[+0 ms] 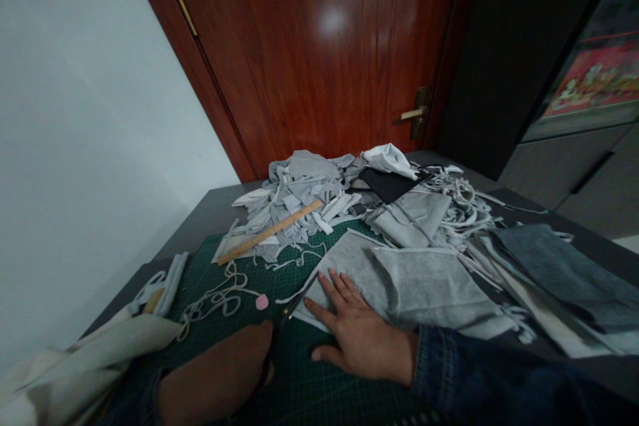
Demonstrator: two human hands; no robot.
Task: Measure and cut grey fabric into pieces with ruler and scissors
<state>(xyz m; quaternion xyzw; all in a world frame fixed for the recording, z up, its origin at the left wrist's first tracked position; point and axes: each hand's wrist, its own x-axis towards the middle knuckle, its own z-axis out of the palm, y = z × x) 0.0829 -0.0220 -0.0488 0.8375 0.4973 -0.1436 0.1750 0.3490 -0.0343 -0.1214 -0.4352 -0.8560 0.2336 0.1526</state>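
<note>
My left hand is closed round the dark handles of a pair of scissors, low in the middle of the head view. The blades reach up and right to the left edge of a piece of grey fabric. Flat on that fabric lies my right hand, its fingers spread and nothing in its grip. The fabric rests partly on a green cutting mat, with one part folded over. A small pink piece, perhaps tailor's chalk, sits beside the blades.
A wooden ruler leans across a heap of grey scraps. Tangled cords lie left, near cream cloth. Black cloth tops the back pile, and folded dark grey fabric lies right. A door stands behind.
</note>
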